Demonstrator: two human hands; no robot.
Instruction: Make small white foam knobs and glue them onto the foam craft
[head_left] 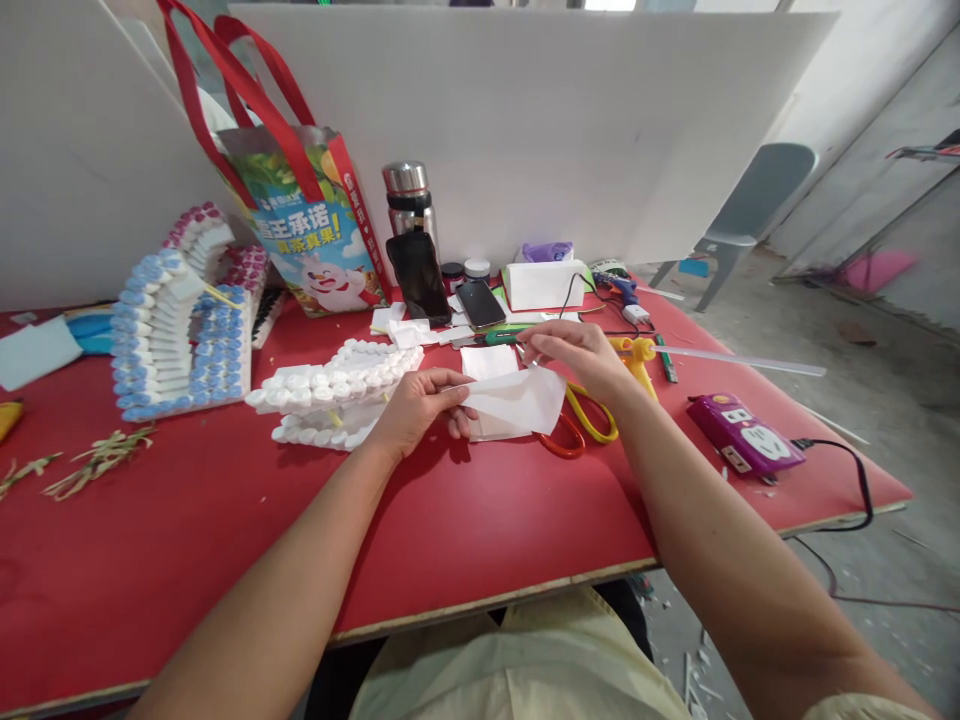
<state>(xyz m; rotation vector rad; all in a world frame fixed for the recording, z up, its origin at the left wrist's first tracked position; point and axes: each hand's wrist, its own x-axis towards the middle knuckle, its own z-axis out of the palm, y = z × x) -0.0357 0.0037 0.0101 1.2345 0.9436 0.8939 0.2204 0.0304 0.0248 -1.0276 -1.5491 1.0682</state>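
Note:
My left hand [431,405] pinches the left end of a thin white sheet [517,402], paper or tissue, holding it just above the table. Over the sheet's upper right side is my right hand [574,350], its thumb and fingertips drawn together; what they hold, if anything, is too small to make out. Scissors with red and yellow handles [600,415] lie partly under the sheet. Beside my left hand rests a white piece made of rows of small rolled tufts [337,385]. Another white paper piece [487,362] lies just behind the sheet.
A yellow glue gun [639,362] and purple power socket [742,432] lie to the right. Behind are a dark phone [480,303], an upright black phone [418,275], a steel flask [409,195] and a shopping bag [315,230]. Blue-and-white tufted pieces [180,335] stand left.

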